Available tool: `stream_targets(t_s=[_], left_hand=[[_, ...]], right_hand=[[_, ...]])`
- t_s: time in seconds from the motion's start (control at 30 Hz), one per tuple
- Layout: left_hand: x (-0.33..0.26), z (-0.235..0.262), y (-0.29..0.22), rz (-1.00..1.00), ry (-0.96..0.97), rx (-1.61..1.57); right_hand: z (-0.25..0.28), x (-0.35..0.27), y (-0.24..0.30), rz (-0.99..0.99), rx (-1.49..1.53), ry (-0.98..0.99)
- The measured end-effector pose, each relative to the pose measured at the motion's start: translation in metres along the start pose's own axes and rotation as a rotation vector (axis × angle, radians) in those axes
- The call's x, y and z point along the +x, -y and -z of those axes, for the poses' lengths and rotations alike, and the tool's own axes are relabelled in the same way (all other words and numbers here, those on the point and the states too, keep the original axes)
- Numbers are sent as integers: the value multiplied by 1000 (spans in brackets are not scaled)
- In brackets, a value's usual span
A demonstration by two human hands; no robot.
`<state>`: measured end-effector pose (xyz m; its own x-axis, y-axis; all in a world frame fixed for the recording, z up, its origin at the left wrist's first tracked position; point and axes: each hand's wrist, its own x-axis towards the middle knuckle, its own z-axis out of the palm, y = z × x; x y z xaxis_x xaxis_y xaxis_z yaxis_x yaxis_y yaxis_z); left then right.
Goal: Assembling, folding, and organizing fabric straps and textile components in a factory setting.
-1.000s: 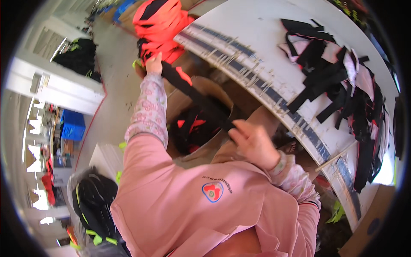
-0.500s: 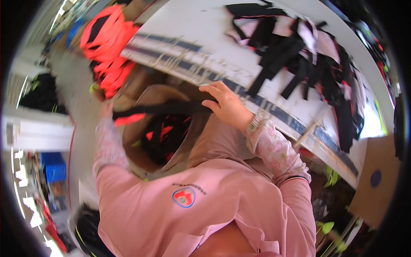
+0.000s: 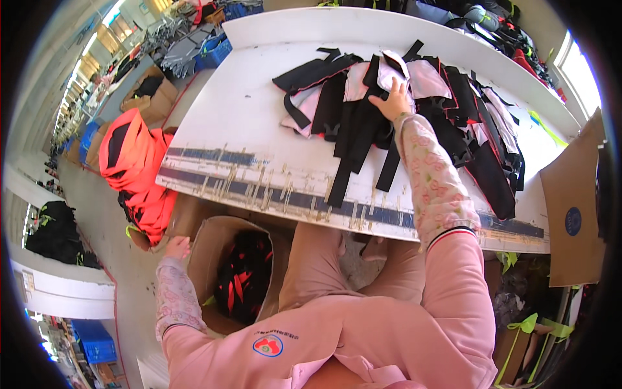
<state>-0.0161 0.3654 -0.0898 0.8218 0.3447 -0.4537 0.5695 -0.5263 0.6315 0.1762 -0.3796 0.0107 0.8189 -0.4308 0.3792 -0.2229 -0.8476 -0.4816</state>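
A loose pile of black fabric pieces with pale pink panels, red edging and long black straps (image 3: 350, 139) lies on the white table. Over its far middle reaches my right hand (image 3: 394, 100), fingers spread, at a pale pink panel; whether it presses on the cloth I cannot tell. My left hand (image 3: 177, 247) hangs low at the left, beside the rim of an open cardboard box (image 3: 275, 259). Its fingers are loosely curled, and nothing shows in them. Inside the box sit black and red strap pieces (image 3: 243, 279).
The table's worn front edge (image 3: 278, 194) carries dark tape and ragged strips. A tall heap of bright coral and black fabric (image 3: 133, 168) stands left of the table. At the right rises a cardboard carton (image 3: 570, 214). A blue crate (image 3: 94, 340) sits far left.
The black strap stretched between my hands has left them. My right hand has moved up and away onto the fabric pile; my left has stayed low by the box. The view has swung.
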Motion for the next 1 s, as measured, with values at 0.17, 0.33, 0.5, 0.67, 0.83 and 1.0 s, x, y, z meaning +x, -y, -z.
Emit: stream_targets(t_s=[0.17,0.33,0.5,0.67,0.83,1.0], left_hand=[[-7,-62,-120,-422,188,-75],[-37,-151,-216,-693,396,-136],[-62,-207,-271,-836,403,-33],[-40,-247,-345,-1057,147,52],[16,-288,-439,-1166,-23,-18],[83,-311,-509,-1154,-226,142]], right_hand=[[-2,-15,-3,17,-73,207],[10,-73,-42,382,-119,121],[61,-85,-28,404,201,69],[142,-36,-102,281,119,-323],[188,0,-262,-146,-287,-341],[200,11,-338,-537,-418,-83]])
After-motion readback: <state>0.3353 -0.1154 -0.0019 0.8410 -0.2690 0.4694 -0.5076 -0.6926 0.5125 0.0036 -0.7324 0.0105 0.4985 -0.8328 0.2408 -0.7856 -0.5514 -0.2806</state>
